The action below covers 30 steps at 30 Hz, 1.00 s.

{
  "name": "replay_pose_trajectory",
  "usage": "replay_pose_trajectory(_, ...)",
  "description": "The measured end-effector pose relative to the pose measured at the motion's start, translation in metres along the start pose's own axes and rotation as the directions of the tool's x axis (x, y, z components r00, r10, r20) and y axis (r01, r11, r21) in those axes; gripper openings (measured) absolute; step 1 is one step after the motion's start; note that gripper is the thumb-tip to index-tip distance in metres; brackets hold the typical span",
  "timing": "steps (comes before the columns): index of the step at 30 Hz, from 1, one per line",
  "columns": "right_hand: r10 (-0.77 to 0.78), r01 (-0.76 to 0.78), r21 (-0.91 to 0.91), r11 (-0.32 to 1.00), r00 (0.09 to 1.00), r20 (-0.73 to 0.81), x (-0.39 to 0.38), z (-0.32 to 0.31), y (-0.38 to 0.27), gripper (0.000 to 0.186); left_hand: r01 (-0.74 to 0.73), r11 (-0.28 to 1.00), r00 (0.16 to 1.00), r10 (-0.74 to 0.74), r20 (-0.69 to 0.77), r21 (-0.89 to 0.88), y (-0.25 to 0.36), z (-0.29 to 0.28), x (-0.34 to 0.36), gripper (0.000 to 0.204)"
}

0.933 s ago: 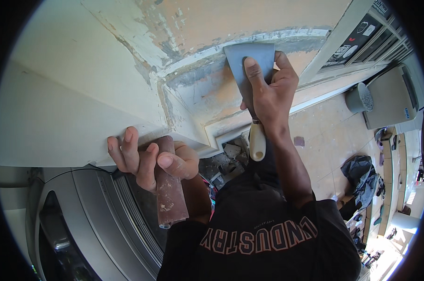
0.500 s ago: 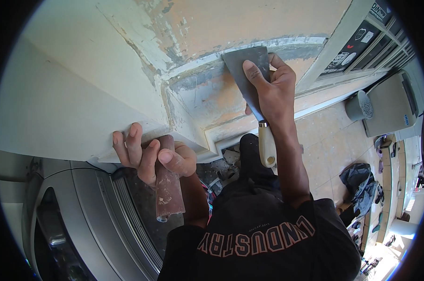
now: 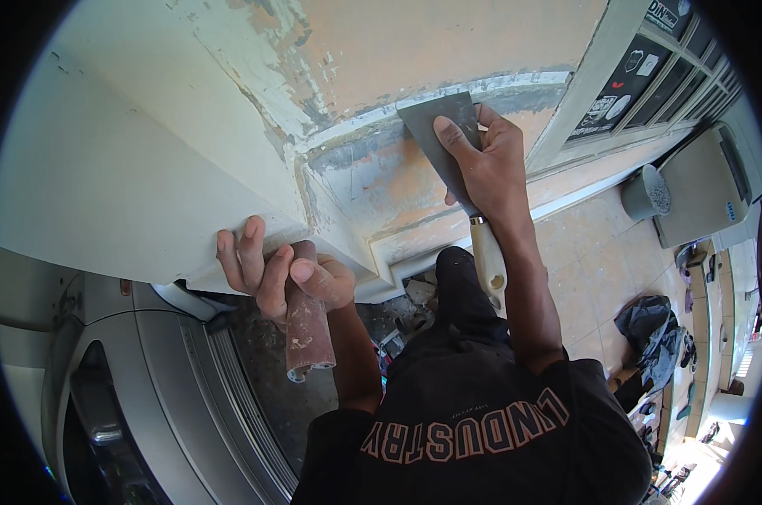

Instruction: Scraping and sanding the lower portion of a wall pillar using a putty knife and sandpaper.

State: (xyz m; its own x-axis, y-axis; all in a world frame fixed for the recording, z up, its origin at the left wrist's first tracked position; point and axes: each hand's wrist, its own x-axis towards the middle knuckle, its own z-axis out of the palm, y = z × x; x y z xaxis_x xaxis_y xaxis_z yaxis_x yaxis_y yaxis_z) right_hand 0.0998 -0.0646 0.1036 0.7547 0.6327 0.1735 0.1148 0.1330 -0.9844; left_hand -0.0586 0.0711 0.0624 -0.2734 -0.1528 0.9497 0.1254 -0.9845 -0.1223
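Observation:
My right hand (image 3: 500, 164) is closed on a putty knife (image 3: 425, 120) with a wide grey blade and a cream handle. The thumb lies flat on the blade, and the handle hangs down past my wrist. The blade's broad edge is at the pale curved ledge (image 3: 507, 82) of a patchy peach and white wall (image 3: 448, 42). My left hand (image 3: 267, 273) grips a curled, reddish-brown sheet of sandpaper (image 3: 309, 337), dusty and worn, between thumb and fingers. Its fingertips are beside the lower edge of the white wall corner (image 3: 280, 202).
A grey car (image 3: 145, 362) stands close on the left. To the right are a barred window (image 3: 642, 84), a grey bucket (image 3: 642, 198), a pale boxy appliance (image 3: 700, 189) and a black plastic bag (image 3: 650, 328) on the tiled floor (image 3: 578, 261). Rubble (image 3: 419, 290) lies below the wall.
The view has shifted slightly. The putty knife has moved a little down along the ledge, its handle swinging slightly right. My left hand keeps its grip on the sandpaper.

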Motion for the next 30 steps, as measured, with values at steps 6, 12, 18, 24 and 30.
replay_pose_trajectory(6,-0.241,0.236,-0.087,0.968,0.969,-0.05,0.01,0.006,0.007,0.027,0.005,1.0,0.999,-0.005,-0.054,0.007,0.002,0.002,0.007,0.012)
replay_pose_trajectory(12,-0.265,0.265,-0.02,0.964,0.964,0.002,0.006,0.006,0.016,0.029,0.05,0.997,0.999,-0.05,0.005,0.052,0.004,-0.01,-0.001,0.015)
replay_pose_trajectory(18,-0.121,0.116,-0.105,0.988,0.992,-0.042,-0.005,0.002,-0.007,0.065,0.032,0.997,0.999,-0.035,0.039,0.072,0.005,-0.01,0.003,0.019)
replay_pose_trajectory(24,-0.086,0.083,-0.036,0.996,0.993,-0.081,0.003,0.006,-0.003,0.051,-0.017,0.997,0.996,0.023,-0.085,0.077,-0.001,0.004,0.001,0.019)
replay_pose_trajectory(30,-0.305,0.298,-0.065,0.952,0.934,-0.184,0.007,0.012,0.01,0.05,-0.135,0.977,0.983,0.153,-0.104,0.168,0.0,0.008,0.008,0.03)
